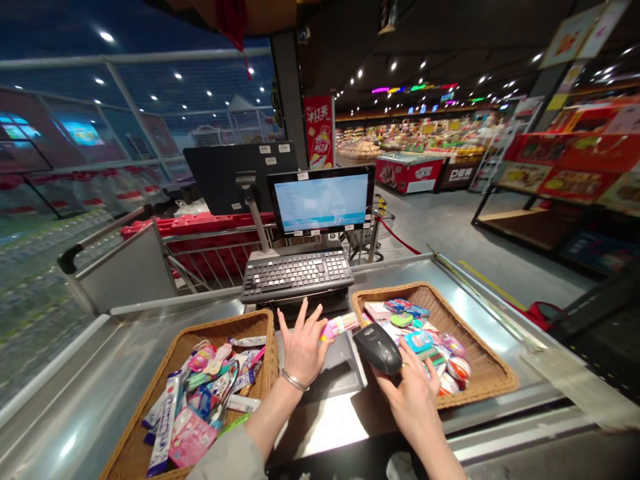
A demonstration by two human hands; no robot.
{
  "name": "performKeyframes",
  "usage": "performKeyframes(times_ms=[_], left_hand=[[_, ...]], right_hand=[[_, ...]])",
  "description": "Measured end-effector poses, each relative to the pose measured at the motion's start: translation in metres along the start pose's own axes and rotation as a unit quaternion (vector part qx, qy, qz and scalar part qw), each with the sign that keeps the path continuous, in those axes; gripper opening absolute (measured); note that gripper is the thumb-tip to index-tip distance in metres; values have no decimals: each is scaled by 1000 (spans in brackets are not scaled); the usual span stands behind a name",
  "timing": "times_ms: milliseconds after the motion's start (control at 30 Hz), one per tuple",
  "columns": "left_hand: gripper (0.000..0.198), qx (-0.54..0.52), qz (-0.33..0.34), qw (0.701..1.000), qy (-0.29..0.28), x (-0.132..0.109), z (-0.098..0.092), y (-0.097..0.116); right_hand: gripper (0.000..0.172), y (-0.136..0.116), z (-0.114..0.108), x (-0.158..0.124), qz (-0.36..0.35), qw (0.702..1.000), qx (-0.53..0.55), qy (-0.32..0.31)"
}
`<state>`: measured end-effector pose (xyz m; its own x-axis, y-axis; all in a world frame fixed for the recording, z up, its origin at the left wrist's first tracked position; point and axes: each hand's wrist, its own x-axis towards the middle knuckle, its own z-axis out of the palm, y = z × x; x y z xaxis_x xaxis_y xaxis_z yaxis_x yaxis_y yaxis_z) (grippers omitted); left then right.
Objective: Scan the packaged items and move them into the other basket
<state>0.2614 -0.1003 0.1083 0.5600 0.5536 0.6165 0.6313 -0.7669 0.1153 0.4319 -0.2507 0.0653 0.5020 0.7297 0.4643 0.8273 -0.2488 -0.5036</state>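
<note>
Pink striped packet sits pinched at the fingertips of the left hand, a metal bracelet at its wrist, just beside the black handheld barcode scanner gripped in the right hand. The hands are apart, with the packet and scanner nearly meeting between them. Woven wicker baskets and flank them, heaped with glossy packets, on a stainless steel counter. Beyond stand a dark keyboard and a bright monitor.
</note>
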Motion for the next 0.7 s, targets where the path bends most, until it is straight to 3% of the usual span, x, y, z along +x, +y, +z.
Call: performKeyframes(times_ms=[700], left_hand=[[23,-65,34,997,-5,29,43,61]], right_hand=[[47,62,-33,12,122,989,-48,74]])
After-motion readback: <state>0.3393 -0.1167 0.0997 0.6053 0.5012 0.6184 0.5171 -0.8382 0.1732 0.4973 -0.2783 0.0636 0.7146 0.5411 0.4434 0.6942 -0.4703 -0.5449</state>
